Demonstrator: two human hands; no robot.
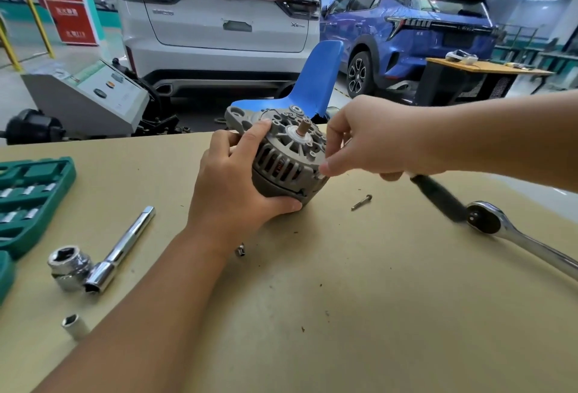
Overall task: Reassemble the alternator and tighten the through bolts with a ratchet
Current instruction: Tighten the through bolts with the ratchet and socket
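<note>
Cardboard covers the bench (312, 314). Near left lie two loose sockets (69, 262) and one extension bar (120, 248); one ratchet (513, 233) waits right, one loose bolt (362, 201) beside the alternator (286, 154). Left hand (240, 186) grips the alternator, apparently steadying it tilted, while right hand (366, 148) pinches at its rim, likely seating a bolt. Beyond stand two cars (219, 17).

Left hand (237, 180) grips alternator (283, 154) on tan table (344, 298), shaft end up. Right hand (369, 142) pinches at alternator's right rim, black-handled tool under palm, blurred. Loose bolt (361, 202) just right of alternator. Ratchet (513, 236) far right. Sockets (70, 267), extension bar (125, 245), green case (28, 201) left.
</note>
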